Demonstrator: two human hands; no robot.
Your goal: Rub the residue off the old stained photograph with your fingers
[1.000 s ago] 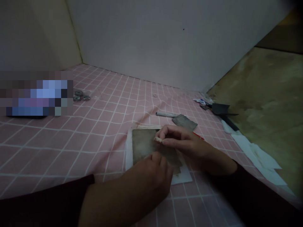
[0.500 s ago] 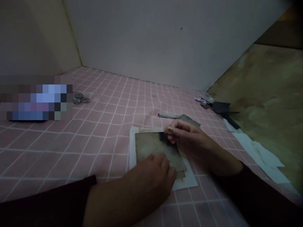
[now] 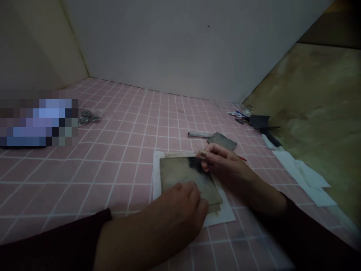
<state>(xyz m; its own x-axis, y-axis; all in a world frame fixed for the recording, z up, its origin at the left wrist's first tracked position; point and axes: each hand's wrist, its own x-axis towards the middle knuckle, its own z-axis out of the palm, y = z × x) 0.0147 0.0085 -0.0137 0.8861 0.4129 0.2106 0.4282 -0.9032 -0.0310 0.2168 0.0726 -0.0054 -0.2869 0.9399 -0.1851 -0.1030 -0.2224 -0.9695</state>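
My right hand (image 3: pixel 225 162) is closed, pinching a small tan ring-like piece (image 3: pixel 202 154) between thumb and fingertips, over the far edge of a grey-brown sheet (image 3: pixel 176 171). The sheet looks like sandpaper and has a dark smudge near its far right corner. Beneath it lies a white sheet of paper (image 3: pixel 156 180). My left hand (image 3: pixel 180 209) is over the near part of the grey-brown sheet, with its fingers curled together. Its fingertips are hidden, so I cannot make out what they hold.
Beyond my right hand lie a small grey sheet (image 3: pixel 222 140) and a pale stick (image 3: pixel 199 134). Metal rings (image 3: pixel 86 116) sit at the left by a blurred-out device (image 3: pixel 39 124). A black tool (image 3: pixel 261 122) and white papers (image 3: pixel 303 175) line the right. The cloth (image 3: pixel 121 124) is pink checked.
The view has shifted slightly, and a bit of red now shows beyond my right wrist. Both hands keep nearly the same pose; the tan ring-like piece is turned a little.
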